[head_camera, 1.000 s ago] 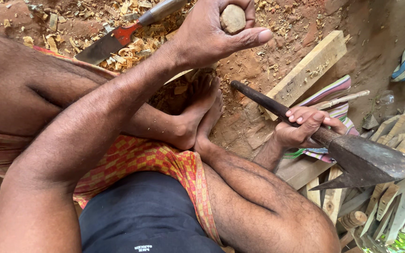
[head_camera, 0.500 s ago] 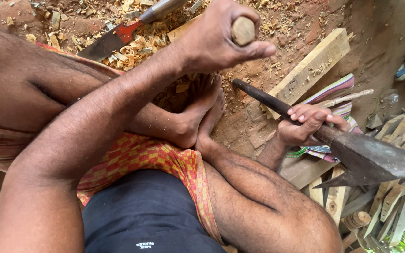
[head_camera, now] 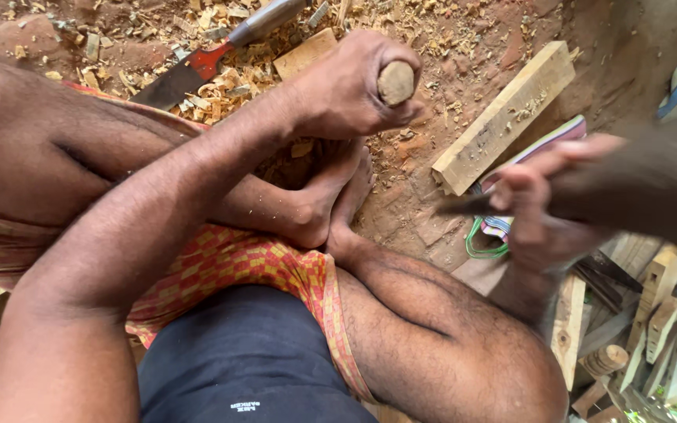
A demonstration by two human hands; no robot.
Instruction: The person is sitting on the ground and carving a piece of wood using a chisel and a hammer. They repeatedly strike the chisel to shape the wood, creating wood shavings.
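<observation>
I sit on the dirt with my legs folded. My left hand is clenched around a round wooden peg, whose cut end faces up, held above my feet. My right hand grips the dark handle of a hatchet. The hatchet's head is a dark motion blur at the right, above and beside the hand, and its blade cannot be made out.
A long chisel with a red collar lies among wood shavings at the top. A pale wooden block lies right of my feet, and a smaller block sits near the chisel. Cut wooden pieces are piled at the lower right.
My left hand has closed into a fist around the peg and turned its end upward. My right hand has swung the hatchet up toward the camera, so its head is now blurred.
</observation>
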